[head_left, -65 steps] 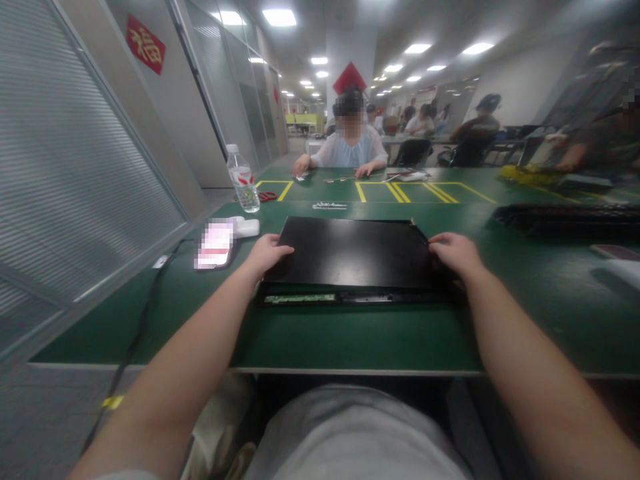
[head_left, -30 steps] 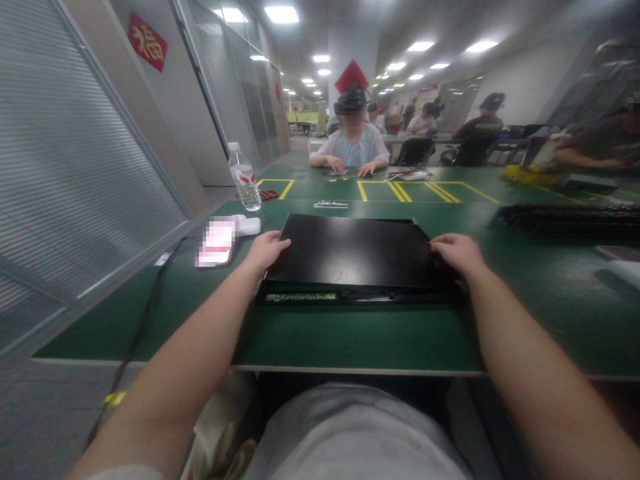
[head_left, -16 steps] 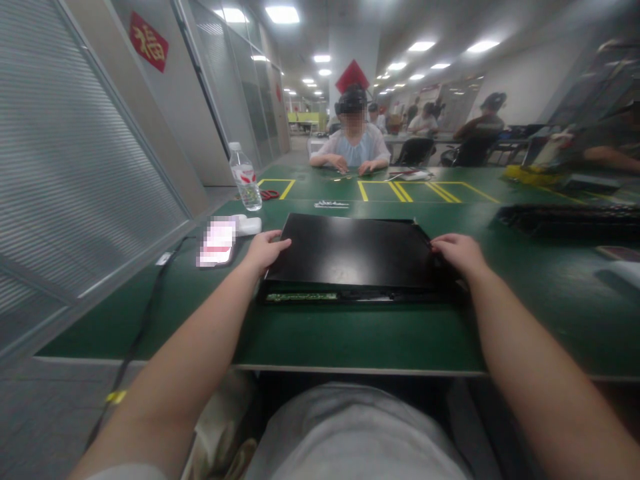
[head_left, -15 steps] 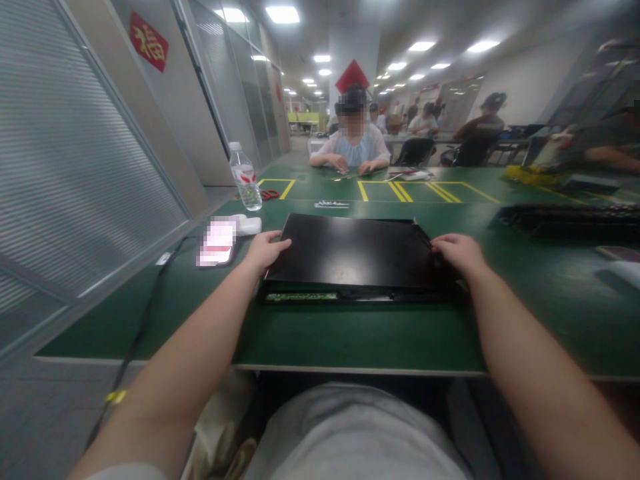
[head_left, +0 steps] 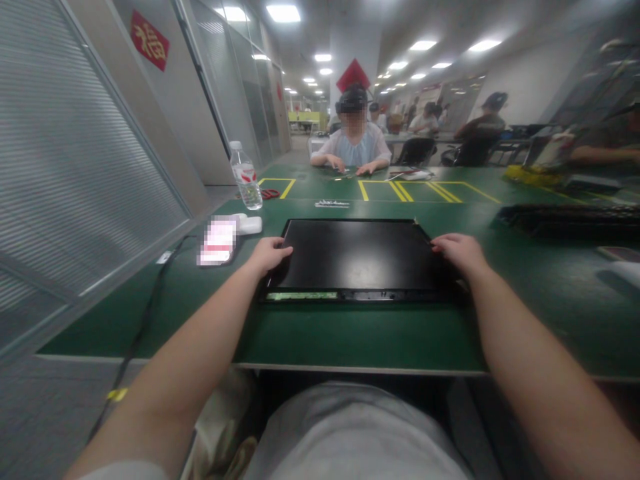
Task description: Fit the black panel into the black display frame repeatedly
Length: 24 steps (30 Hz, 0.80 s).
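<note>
A black screen panel [head_left: 355,253] lies nearly flat in a black frame [head_left: 400,297] on the green table in front of me. Along the near side, a green circuit strip [head_left: 303,295] shows in the frame. At the left edge, my left hand [head_left: 270,257] is closed on the panel, its thumb on top and the other fingers partly hidden. My right hand [head_left: 461,253] pinches at the right edge near the far corner, its fingertips partly hidden.
To the left stand a water bottle [head_left: 246,177], a lit phone [head_left: 217,240] and a white case [head_left: 250,225]; red scissors [head_left: 271,194] lie behind. A black cable [head_left: 145,327] crosses the left edge. Dark parts [head_left: 565,220] lie at right. A person [head_left: 353,143] sits opposite.
The panel has come down from a slight tilt into the frame, and its near edge now sits closer to the circuit strip. Both hands stay at its sides.
</note>
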Tool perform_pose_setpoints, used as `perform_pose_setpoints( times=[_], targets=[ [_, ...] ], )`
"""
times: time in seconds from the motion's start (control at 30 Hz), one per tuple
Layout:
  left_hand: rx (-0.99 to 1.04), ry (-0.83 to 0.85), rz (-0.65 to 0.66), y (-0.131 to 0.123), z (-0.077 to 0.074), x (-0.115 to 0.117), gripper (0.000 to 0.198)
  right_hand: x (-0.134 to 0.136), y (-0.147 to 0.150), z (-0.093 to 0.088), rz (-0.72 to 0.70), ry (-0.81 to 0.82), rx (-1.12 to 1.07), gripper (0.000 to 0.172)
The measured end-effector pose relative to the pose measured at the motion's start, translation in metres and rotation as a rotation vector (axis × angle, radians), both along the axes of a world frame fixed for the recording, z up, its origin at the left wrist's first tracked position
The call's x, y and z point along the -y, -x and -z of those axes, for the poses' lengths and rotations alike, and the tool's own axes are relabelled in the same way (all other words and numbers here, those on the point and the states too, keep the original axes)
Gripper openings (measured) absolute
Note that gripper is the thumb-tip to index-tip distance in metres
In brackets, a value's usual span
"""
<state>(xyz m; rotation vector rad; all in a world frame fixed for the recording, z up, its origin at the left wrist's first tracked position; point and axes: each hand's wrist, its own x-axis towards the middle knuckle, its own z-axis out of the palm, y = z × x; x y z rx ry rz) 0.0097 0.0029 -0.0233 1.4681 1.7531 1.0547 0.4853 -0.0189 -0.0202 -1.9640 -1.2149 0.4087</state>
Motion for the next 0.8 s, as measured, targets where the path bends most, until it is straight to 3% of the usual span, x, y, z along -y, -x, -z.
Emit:
perform_pose_setpoints(
  times=[0.8],
  targets=[
    [-0.276,-0.031,0.040,0.0013,-0.0017,0.0023,0.019,0.0007,0.0021,-0.0010,0.009,0.004,-0.007,0.013]
  ],
)
